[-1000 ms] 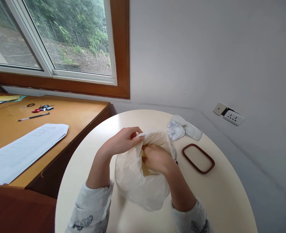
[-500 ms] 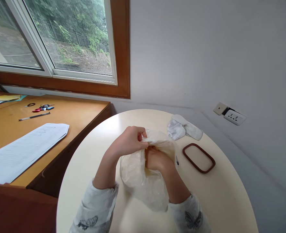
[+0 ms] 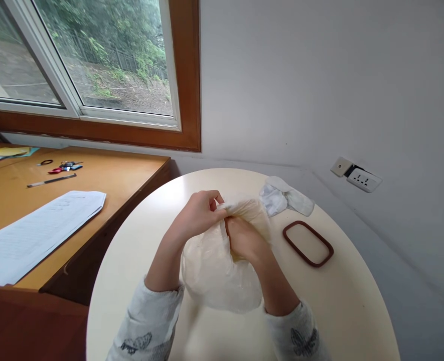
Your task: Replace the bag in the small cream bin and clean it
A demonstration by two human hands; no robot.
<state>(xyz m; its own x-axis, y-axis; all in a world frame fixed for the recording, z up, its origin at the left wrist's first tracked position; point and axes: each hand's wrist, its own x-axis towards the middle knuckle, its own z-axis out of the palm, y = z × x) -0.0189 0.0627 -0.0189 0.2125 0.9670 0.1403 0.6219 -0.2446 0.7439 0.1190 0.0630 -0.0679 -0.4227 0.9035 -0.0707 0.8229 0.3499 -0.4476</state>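
Note:
A pale, translucent plastic bag (image 3: 217,276) rests on the round cream table (image 3: 131,260), its mouth gathered near the top. My left hand (image 3: 201,213) pinches the rim of the bag at its upper left. My right hand (image 3: 244,240) reaches into the mouth, and its fingers are hidden by the plastic and by my left hand. Something yellowish shows inside the bag beside the right hand. What it is, I cannot make out.
Crumpled white cloth or plastic (image 3: 276,198) lies behind the bag. Right of it sits a brown rounded frame (image 3: 308,244). On the wooden desk (image 3: 131,173) at left are papers (image 3: 48,230), a pen (image 3: 51,181) and keys (image 3: 69,165). A wall socket (image 3: 363,179) is at right.
Both hands have risen slightly with the bag's mouth. The bag's lower edge has lifted and its front looks fuller and rounder. The opening has narrowed around my right hand.

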